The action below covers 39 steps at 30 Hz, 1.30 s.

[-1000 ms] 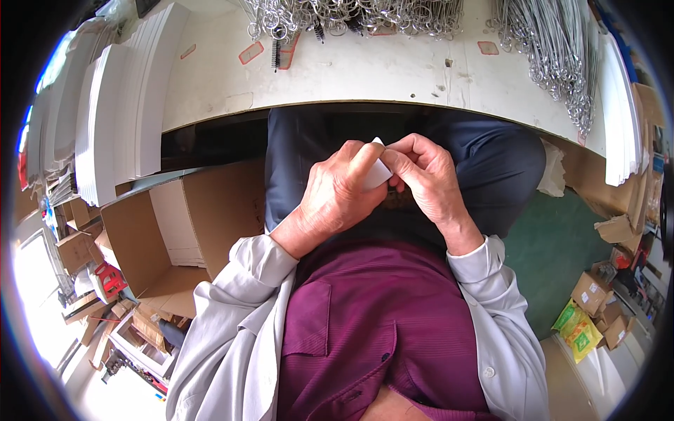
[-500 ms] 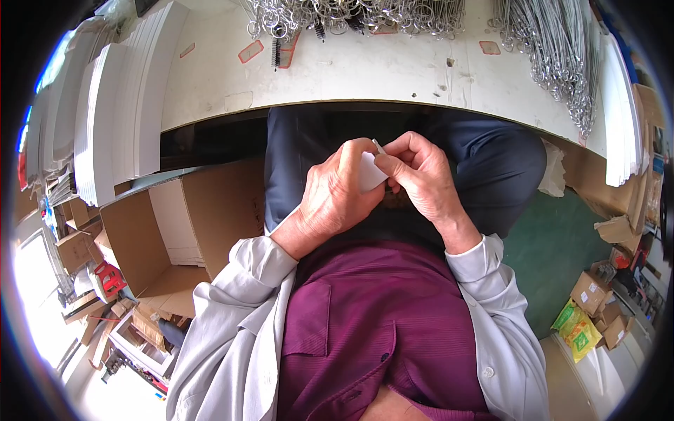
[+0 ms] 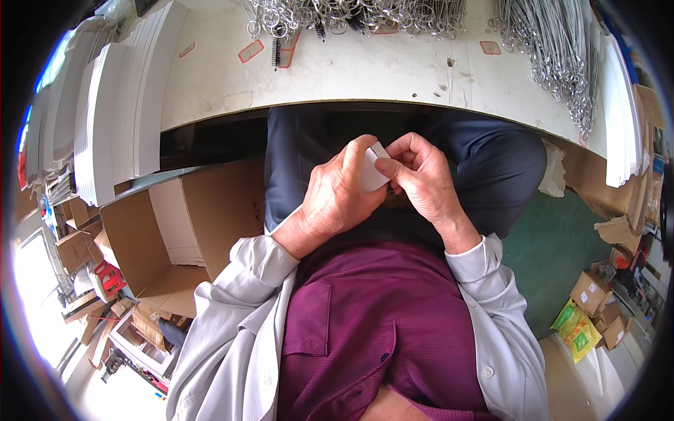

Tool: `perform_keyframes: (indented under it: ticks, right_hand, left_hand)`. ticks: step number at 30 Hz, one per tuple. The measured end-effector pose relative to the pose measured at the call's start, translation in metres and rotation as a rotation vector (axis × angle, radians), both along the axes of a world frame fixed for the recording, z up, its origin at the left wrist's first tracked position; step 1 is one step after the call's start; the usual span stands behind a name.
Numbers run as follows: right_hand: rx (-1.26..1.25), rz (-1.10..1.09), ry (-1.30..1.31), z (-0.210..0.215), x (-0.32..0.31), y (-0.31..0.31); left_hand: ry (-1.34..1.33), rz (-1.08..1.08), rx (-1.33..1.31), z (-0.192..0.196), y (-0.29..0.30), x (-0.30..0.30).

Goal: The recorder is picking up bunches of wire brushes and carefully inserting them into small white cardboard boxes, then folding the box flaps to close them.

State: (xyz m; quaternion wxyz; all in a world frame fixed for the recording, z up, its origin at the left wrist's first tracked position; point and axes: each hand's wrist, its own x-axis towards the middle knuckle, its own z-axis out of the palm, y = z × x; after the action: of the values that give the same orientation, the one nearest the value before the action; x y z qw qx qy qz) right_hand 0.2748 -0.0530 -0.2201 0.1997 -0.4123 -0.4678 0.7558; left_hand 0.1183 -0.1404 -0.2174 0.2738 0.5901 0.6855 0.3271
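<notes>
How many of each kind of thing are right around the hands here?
Hands: 2, left hand and right hand
Small white card held between them: 1
Open cardboard box beside the lap: 1
White table: 1
Total: 5

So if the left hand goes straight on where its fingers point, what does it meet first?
Likely the underside edge of the white table, beyond the small white piece that the left hand holds; depth is unclear.

There is only one view, from a fisheye camera on the person's head. It looks steeply down, close over the lap and the hands (image 3: pixel 382 186) at centre. The table (image 3: pixel 393 70) edge bends across at 12 o'clock, the chest fills 6 o'clock.
</notes>
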Motion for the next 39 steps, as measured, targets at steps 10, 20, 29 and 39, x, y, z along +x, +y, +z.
perform_keyframes:
  ticks: [10,20,29,39]
  right_hand:
    - [-0.038,-0.043,0.033,-0.006,-0.001,-0.002]
    - [-0.032,-0.045,-0.001,-0.003,-0.002,-0.002]
    - [-0.014,-0.05,-0.013,-0.009,-0.001,-0.001]
    - [-0.027,-0.064,-0.007,-0.01,-0.002,-0.003]
  left_hand:
    - [0.04,-0.035,0.053,0.0,0.001,0.0]
    - [0.017,-0.043,0.027,-0.001,0.002,0.0]
    - [0.03,-0.064,0.046,-0.004,0.003,0.001]
    - [0.012,-0.057,0.06,-0.004,0.004,0.0]
